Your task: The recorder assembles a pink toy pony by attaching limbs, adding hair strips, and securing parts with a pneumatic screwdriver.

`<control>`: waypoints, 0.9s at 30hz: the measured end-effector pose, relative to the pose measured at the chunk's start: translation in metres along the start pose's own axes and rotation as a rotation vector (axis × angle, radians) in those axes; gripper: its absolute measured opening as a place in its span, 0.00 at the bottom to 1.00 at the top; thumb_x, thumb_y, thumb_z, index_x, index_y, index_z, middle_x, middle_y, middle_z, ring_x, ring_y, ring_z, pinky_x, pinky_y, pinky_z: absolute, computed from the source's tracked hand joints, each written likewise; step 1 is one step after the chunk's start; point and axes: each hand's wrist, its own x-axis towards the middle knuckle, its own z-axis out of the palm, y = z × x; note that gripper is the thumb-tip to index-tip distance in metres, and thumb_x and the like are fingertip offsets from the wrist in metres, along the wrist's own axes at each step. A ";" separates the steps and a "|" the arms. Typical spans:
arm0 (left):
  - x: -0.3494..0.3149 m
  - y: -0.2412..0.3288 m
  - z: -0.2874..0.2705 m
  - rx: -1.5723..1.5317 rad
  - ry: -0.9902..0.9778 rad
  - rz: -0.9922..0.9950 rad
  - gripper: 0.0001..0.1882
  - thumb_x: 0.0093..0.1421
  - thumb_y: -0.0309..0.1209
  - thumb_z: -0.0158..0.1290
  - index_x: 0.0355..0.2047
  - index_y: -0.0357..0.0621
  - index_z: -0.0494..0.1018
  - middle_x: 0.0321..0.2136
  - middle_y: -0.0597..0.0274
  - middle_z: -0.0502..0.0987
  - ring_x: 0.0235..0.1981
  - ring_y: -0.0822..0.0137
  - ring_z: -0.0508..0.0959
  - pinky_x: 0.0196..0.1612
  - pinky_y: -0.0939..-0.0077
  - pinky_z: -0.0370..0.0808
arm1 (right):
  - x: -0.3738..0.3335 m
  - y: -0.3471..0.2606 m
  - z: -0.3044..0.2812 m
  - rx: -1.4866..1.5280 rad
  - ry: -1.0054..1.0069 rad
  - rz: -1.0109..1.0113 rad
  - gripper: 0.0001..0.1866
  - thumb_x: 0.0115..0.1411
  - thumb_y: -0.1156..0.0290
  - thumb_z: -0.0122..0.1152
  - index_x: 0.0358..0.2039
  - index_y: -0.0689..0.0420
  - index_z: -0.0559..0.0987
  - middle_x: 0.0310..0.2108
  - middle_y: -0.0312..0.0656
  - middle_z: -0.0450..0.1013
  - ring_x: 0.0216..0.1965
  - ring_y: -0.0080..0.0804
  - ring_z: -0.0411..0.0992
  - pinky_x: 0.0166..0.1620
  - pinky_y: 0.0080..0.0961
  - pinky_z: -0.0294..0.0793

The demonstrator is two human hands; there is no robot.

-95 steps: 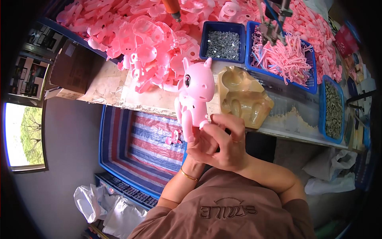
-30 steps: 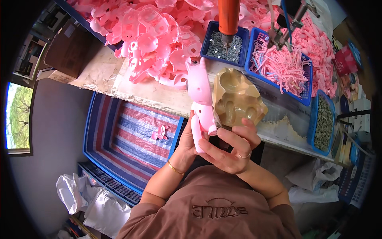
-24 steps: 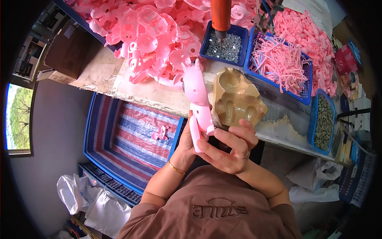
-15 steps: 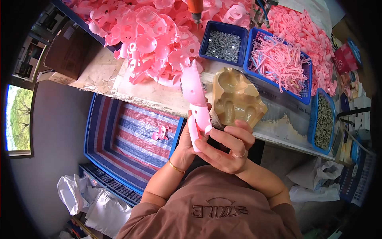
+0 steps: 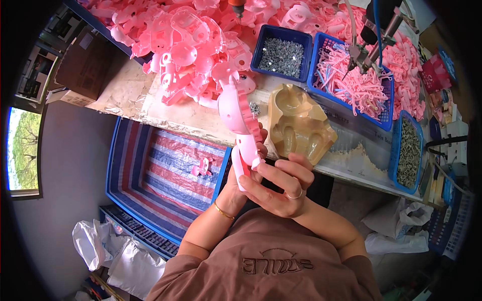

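Observation:
A pink plastic toy figure (image 5: pixel 232 113), with a rounded, horned head and a curved lower part, stands tilted in front of my body. My left hand (image 5: pixel 235 176) is closed round its lower part from behind, and some of those fingers are hidden by it. The fingertips of my right hand (image 5: pixel 282 184) pinch the figure's lower right end, beside a small pale knob. A tan, glossy moulded holder (image 5: pixel 301 125) with hollows lies on the table just beyond my right hand. Loose screws (image 5: pixel 254 108) lie close behind the figure.
Pink shell parts (image 5: pixel 193 60) are heaped at the back left. A dark blue tray (image 5: pixel 258 67) holds screws; a blue basket (image 5: pixel 384 120) holds pink strips. An orange driver (image 5: pixel 237 4) and a metal tool (image 5: pixel 369 55) hang overhead. A striped-lined bin (image 5: pixel 165 160) stands left.
The figure has turned in my hands, its head shifting left and showing a jagged edge. Both hands moved slightly left. The metal tool came down into view at right; the orange driver rose.

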 end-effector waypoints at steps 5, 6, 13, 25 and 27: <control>0.004 -0.001 0.013 0.101 -0.104 0.060 0.28 0.67 0.47 0.48 0.61 0.45 0.61 0.54 0.54 0.71 0.45 0.59 0.79 0.39 0.65 0.85 | 0.000 0.003 0.003 -0.045 0.035 0.004 0.15 0.50 0.59 0.71 0.41 0.35 0.84 0.48 0.29 0.67 0.49 0.32 0.61 0.54 0.34 0.63; 0.004 0.001 0.016 0.151 -0.091 0.079 0.28 0.67 0.49 0.48 0.59 0.44 0.62 0.52 0.55 0.73 0.44 0.61 0.79 0.40 0.67 0.85 | 0.001 0.004 0.002 -0.044 0.035 0.004 0.15 0.50 0.59 0.71 0.41 0.35 0.84 0.48 0.29 0.67 0.49 0.32 0.61 0.54 0.34 0.63; 0.004 -0.002 0.016 0.335 0.026 0.155 0.26 0.64 0.52 0.51 0.52 0.45 0.69 0.40 0.59 0.79 0.40 0.66 0.81 0.43 0.73 0.84 | 0.000 0.002 0.000 0.098 -0.018 0.049 0.17 0.50 0.65 0.72 0.42 0.46 0.84 0.37 0.28 0.67 0.38 0.29 0.65 0.41 0.29 0.65; 0.003 0.008 -0.001 0.537 -0.008 0.204 0.40 0.62 0.57 0.51 0.64 0.45 0.55 0.56 0.53 0.69 0.57 0.55 0.72 0.59 0.53 0.71 | 0.004 0.008 -0.011 0.450 -0.082 0.375 0.24 0.50 0.76 0.70 0.49 0.60 0.75 0.47 0.47 0.70 0.40 0.36 0.75 0.40 0.29 0.78; 0.002 0.001 0.006 0.616 0.122 0.215 0.42 0.60 0.58 0.52 0.65 0.45 0.54 0.58 0.53 0.68 0.58 0.54 0.71 0.60 0.51 0.70 | 0.013 -0.004 -0.007 0.749 0.047 0.649 0.25 0.51 0.76 0.70 0.50 0.61 0.73 0.48 0.46 0.69 0.42 0.35 0.75 0.41 0.27 0.78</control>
